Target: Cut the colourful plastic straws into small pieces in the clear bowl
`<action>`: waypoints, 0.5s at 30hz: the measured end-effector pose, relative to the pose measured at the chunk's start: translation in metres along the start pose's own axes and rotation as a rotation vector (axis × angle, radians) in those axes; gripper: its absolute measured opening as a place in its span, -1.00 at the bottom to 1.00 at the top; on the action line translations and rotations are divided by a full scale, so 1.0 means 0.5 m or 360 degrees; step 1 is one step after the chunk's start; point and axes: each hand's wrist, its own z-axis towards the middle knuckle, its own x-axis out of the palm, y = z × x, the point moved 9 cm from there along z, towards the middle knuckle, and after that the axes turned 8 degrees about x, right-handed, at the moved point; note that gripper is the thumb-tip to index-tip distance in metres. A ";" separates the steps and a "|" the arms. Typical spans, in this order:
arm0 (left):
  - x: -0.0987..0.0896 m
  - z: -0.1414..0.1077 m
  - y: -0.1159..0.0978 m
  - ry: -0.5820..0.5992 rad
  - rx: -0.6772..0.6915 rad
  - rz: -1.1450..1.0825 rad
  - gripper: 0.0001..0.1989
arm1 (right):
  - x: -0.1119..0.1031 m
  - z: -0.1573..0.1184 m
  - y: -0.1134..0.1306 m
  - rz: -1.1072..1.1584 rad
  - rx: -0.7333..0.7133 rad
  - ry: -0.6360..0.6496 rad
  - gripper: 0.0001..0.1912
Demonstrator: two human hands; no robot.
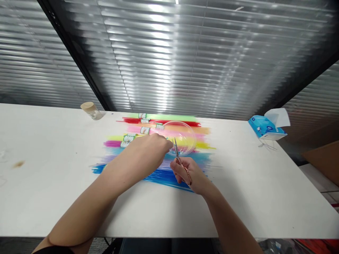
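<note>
My right hand (189, 173) is closed around small scissors (178, 155) with copper-coloured handles. Their blades point away from me, slightly apart, close to the fingertips of my left hand (155, 150). The left fingers are pinched together over a clear round bowl (194, 141); what they hold, if anything, is too small to make out. A few small bluish bits appear in the bowl. Below both hands lie bundles of thin, straw-like coloured sticks, among them blue sticks (166, 176), red sticks (185, 123) and light green sticks (172, 118). Several bundles have paper labels.
A jar with a tan lid (88, 106) stands at the back left of the white table (53, 151). At the right edge is a blue and white tissue pack (266, 127). Behind the table hang metallic blinds (159, 53). A brown cardboard box (323, 158) is beyond the right edge.
</note>
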 end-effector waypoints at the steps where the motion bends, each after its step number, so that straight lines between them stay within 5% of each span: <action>1: -0.001 0.000 0.000 -0.0010 0.0002 0.0001 -0.72 | 0.001 0.000 0.000 -0.0005 0.0000 0.0004 -0.40; 15: 0.002 0.003 0.000 -0.0014 -0.0011 0.0027 -0.76 | -0.005 0.008 -0.009 0.0099 -0.0008 -0.0043 -0.41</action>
